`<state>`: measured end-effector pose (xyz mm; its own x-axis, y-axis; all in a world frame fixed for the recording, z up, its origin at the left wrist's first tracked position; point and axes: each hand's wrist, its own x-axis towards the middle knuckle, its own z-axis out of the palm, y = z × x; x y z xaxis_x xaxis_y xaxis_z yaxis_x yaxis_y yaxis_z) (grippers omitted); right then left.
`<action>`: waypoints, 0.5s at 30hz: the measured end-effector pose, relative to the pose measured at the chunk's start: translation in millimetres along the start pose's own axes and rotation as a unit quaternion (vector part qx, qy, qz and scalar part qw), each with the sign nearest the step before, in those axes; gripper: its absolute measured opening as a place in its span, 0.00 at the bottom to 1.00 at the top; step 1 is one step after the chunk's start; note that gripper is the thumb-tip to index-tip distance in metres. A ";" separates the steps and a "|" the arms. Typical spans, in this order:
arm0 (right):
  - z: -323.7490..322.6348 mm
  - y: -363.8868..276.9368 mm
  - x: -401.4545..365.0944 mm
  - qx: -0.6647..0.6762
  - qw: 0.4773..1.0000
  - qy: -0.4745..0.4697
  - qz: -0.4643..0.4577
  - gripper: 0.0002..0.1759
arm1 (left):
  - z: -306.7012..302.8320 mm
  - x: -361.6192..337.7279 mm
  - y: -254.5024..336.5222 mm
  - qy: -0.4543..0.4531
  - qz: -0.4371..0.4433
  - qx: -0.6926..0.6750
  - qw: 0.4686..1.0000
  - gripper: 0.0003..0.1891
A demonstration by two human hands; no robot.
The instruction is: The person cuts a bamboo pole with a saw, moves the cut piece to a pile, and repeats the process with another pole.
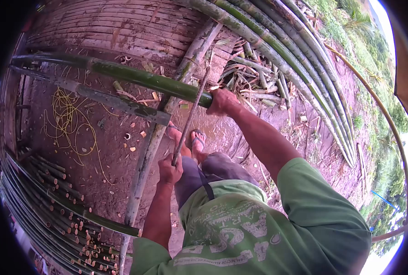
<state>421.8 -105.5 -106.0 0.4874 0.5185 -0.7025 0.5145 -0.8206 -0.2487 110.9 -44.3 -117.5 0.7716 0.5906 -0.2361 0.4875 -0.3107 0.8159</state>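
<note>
My right hand [223,101] is closed around the near end of a thick green bamboo pole [135,78], which runs off to the left. My left hand [170,169] grips the lower end of a long, thin, brown stick-like tool [191,114]. That tool slants upward and overlaps the green pole just left of my right hand. Whether it is a blade seen edge-on, I cannot tell. Beneath the green pole, a greyer bamboo pole [117,101] ends near a slanting bamboo crosspiece [154,146].
Cut bamboo poles [66,215] are stacked at lower left, and long ones [277,50] lie at upper right. A tangled yellow cord [71,119] lies on the dirt. Bamboo scraps [259,82] are heaped beyond my right hand. A slatted bamboo surface [108,27] spans the top left.
</note>
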 end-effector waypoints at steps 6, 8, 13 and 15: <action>8.7 11.9 14.0 0.024 0.999 -0.022 -0.039 0.28 | -19.6 -2.4 54.8 0.016 -0.004 -0.016 1.000 0.16; 6.5 4.6 8.9 0.010 0.999 -0.043 -0.006 0.32 | -32.3 -28.0 58.6 -0.002 0.001 0.010 1.000 0.15; 17.6 3.5 8.8 0.008 0.999 -0.030 -0.011 0.29 | -49.8 -68.9 31.8 -0.046 -0.034 0.059 0.997 0.11; 15.0 5.8 10.3 -0.012 1.000 0.007 -0.006 0.29 | -30.1 -47.0 18.6 -0.034 -0.009 0.049 0.998 0.10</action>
<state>419.2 -108.5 -124.7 0.4907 0.5311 -0.6907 0.5371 -0.8086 -0.2403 71.4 -55.4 -75.4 0.7864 0.5464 -0.2881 0.5366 -0.3733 0.7568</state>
